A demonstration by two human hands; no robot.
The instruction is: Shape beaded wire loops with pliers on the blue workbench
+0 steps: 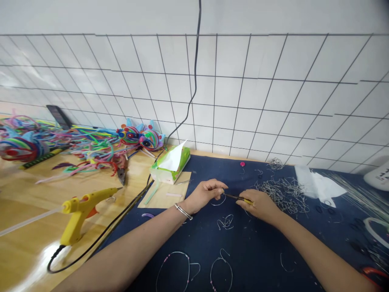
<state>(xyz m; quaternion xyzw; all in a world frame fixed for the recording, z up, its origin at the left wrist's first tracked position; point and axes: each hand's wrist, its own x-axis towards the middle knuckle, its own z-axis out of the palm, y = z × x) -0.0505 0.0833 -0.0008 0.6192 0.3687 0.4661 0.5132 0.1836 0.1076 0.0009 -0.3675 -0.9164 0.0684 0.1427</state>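
Note:
My left hand [209,194], with a silver bangle at the wrist, pinches a thin curved wire [219,203] between thumb and fingers. My right hand [258,202] is closed round the yellow handles of slim pliers [235,197]. The pliers' dark jaws point left and meet the wire at my left fingertips. Just below lies a small bundle of bent wires [225,222] on the dark blue cloth [255,251]. Nearer to me are two wire hoops with pink beads, one on the left [173,253] and one on the right [211,280].
A tangled heap of wire pieces [285,194] lies right of my hands. Left are a tissue pack [172,164], a yellow glue gun [79,215] with its black cable, and colourful pipe cleaners [88,146]. Straight wires [361,194] lie far right. A tiled wall [231,89] stands behind.

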